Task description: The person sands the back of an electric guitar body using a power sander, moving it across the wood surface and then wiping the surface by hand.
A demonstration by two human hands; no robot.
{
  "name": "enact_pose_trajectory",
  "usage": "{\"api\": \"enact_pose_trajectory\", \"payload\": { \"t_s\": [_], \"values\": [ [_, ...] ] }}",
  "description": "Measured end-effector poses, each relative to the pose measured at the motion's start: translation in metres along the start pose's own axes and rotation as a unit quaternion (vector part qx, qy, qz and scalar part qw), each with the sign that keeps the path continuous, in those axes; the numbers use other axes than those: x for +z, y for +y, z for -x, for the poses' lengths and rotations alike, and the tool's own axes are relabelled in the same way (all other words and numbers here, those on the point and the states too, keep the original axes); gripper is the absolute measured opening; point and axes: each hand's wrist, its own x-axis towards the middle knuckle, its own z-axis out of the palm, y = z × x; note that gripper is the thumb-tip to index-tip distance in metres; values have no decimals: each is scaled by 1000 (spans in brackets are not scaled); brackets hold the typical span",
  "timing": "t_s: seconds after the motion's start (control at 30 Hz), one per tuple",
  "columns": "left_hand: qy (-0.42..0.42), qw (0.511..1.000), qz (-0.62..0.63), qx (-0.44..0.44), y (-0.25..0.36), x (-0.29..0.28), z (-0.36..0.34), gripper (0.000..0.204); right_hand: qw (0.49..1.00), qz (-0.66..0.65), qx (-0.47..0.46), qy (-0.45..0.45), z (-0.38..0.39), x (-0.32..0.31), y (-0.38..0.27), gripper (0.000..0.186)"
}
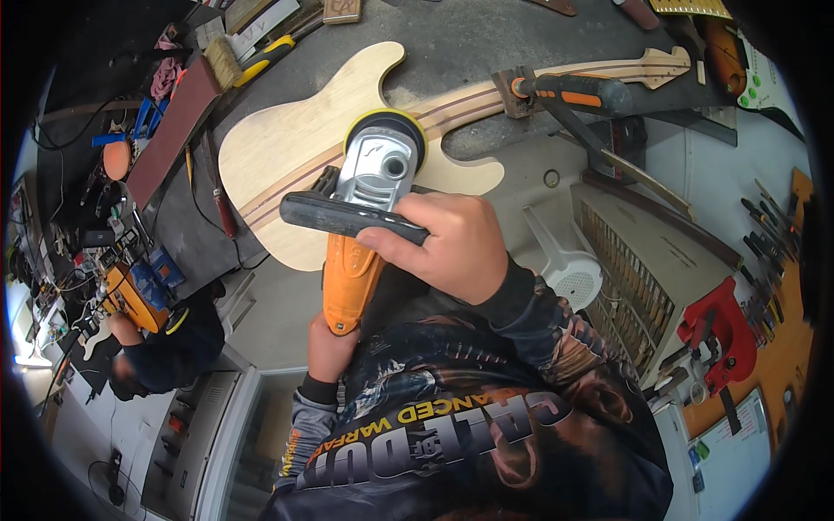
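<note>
An orange and silver angle polisher [354, 273] with a round, yellow-rimmed pad [420, 139] is held over an unfinished, pale wooden guitar body [287, 139]. My right hand [456, 247] is closed around one end of the polisher's black side handle [326, 213]. At the rear of the orange housing, my left hand [332, 349] grips from beneath, its fingers mostly hidden. Whether the pad touches the wood cannot be told. Dark stripes run along the guitar's middle into its long neck [591, 71]. An orange-and-black-handled clamp [578, 91] sits across the neck.
The guitar lies on a grey workbench [460, 43]. A long reddish-brown sanding block [178, 130], a brush [223, 61] and a yellow-black tool [265, 61] lie left. A person [178, 347] stands lower left with an orange tool. A white stool [573, 278] and red clamp [725, 334] are right.
</note>
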Motion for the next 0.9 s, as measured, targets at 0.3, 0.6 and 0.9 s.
{"api": "enact_pose_trajectory", "payload": {
  "t_s": [0.3,0.6,0.9],
  "values": [
    [-20,999,-21,18,0,8,3,29,998,10,32,-53,8,-25,-3,29],
    [-4,1000,-10,-1,-6,11,9,31,997,7,26,-74,9,-25,-3,29],
    [7,1000,-5,3,-15,5,15,31,997,13,16,-74,6,-9,-6,31]
  ]
}}
